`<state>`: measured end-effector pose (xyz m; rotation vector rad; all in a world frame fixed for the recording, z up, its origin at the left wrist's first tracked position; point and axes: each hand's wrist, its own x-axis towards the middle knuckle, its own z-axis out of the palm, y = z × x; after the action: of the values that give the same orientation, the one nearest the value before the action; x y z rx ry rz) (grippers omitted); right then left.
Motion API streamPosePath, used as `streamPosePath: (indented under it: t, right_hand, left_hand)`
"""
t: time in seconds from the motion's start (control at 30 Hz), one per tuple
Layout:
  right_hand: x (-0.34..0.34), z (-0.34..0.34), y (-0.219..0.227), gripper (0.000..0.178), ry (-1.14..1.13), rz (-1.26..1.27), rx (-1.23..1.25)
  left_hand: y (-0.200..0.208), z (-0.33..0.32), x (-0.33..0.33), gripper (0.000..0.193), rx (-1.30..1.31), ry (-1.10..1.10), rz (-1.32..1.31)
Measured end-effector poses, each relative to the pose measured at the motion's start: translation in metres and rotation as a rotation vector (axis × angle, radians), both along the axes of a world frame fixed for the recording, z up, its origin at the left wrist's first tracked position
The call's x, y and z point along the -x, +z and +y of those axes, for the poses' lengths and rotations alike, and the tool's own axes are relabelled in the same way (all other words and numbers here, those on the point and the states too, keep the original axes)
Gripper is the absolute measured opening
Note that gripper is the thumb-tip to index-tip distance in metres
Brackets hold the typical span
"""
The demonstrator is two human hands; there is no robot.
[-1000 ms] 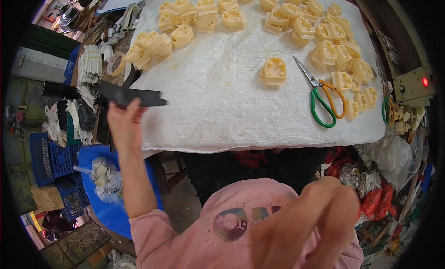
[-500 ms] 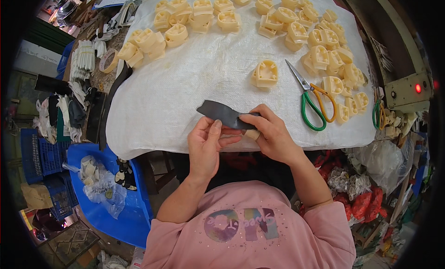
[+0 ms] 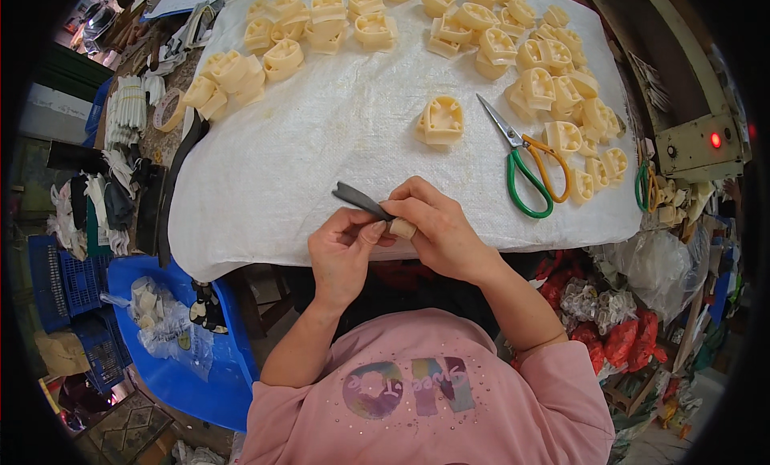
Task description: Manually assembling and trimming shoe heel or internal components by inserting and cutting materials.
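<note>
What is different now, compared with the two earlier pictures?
The dark strip has moved right, from the left edge of the white sheet to above its near side, and looks narrower, folded or turned; I cannot tell which. The left hand still holds it; the right hand has come forward and taken hold too. The scissors and cream pieces stayed in place.

Looking steeply down from the wearer's head through one wide fisheye, facing the white-covered counter (image 3: pixel 273 168) up close, catching the pink shirt (image 3: pixel 433 421) below.
</note>
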<state>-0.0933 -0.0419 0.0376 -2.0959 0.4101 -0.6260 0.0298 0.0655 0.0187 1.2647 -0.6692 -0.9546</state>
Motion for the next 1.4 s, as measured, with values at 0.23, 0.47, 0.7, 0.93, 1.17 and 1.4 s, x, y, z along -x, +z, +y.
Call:
streamPosePath:
  t: [0.23,0.47,0.7,0.93,1.17,1.4]
  right_hand:
    - [0.003,-0.009,-0.010,0.033,0.057,-0.069,-0.197]
    - [0.004,-0.011,-0.011,0.021,0.011,-0.128,-0.292]
    - [0.023,-0.035,0.017,0.023,-0.482,-0.138,0.280]
    - [-0.010,0.004,0.006,0.011,-0.099,0.278,0.502]
    - [-0.019,0.001,-0.009,0.006,-0.022,0.340,0.292]
    - [-0.021,-0.011,-0.007,0.006,0.070,0.442,0.256]
  left_hand:
    - [0.002,-0.005,-0.003,0.014,0.010,-0.018,-0.028]
    - [-0.005,-0.006,-0.003,0.016,0.072,-0.050,0.059]
    - [0.001,0.012,-0.035,0.014,0.265,0.231,0.295]
    - [0.027,0.030,-0.066,0.016,0.311,0.491,-0.157]
    - [0.019,0.039,-0.072,0.013,0.334,0.468,-0.073]
    - [0.021,0.036,-0.070,0.011,0.312,0.487,-0.061]
